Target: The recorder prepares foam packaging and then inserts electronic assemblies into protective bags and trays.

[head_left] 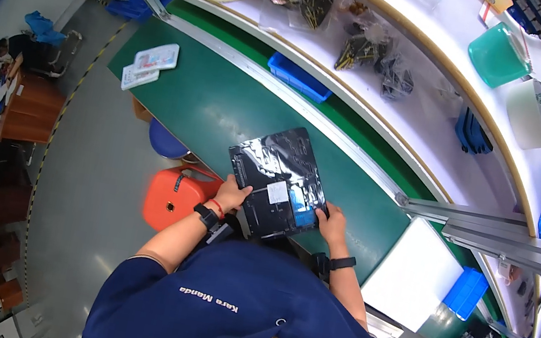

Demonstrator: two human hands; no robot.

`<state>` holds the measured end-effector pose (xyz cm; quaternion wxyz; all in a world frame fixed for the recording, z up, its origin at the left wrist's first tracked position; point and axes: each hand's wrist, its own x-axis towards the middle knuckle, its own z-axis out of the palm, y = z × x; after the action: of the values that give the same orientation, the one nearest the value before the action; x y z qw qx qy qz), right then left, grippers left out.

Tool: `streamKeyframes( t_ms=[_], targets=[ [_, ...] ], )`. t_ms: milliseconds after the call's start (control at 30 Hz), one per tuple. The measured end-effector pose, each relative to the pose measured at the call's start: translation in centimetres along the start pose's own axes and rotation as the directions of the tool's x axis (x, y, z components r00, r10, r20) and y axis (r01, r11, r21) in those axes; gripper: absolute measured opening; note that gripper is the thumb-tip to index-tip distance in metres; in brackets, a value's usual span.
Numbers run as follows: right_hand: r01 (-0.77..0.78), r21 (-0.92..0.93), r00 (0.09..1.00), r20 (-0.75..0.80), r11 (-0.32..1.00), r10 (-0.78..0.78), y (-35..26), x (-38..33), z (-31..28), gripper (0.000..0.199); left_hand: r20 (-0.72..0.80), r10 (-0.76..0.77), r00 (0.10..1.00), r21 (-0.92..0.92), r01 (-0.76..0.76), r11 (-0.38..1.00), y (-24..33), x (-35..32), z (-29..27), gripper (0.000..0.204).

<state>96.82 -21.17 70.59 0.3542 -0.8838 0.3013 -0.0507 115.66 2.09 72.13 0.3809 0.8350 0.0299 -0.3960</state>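
While your left hand (232, 196) and right hand (332, 223) clamp opposite edges of the glossy black panel (285, 175) at the frame's centre, its underside is hidden and glare masks its upper part.

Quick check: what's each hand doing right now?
Left hand: closed, holding the left edge of the black panel, thumb on top.
Right hand: closed, holding the same panel's right edge, thumb on top.

The black panel (278, 173) looks glossy plastic, the navy shirt (221, 323) matt cloth.
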Motion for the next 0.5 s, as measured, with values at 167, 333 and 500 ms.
streamKeyframes(
  t_ms=[167,333,500],
  targets=[
    [-0.305,0.120,0.922,0.287,0.945,0.261,-1.7,-2.1,0.2,0.038,-0.016,0.124,0.992,0.378,-0.109,0.919,1.8,2.4,-1.7,0.049],
    [-0.447,0.224,0.830,0.466,0.866,0.307,-3.8,-3.4,1.8,0.027,-0.010,0.371,0.928,0.455,-0.327,0.828,4.8,6.1,-2.8,0.042],
    [-0.630,0.462,0.757,0.545,0.624,0.360,-4.2,-4.1,1.9,0.015,-0.031,0.443,0.896,0.047,-0.441,0.896,3.7,10.9,-5.1,0.045]
  ],
)
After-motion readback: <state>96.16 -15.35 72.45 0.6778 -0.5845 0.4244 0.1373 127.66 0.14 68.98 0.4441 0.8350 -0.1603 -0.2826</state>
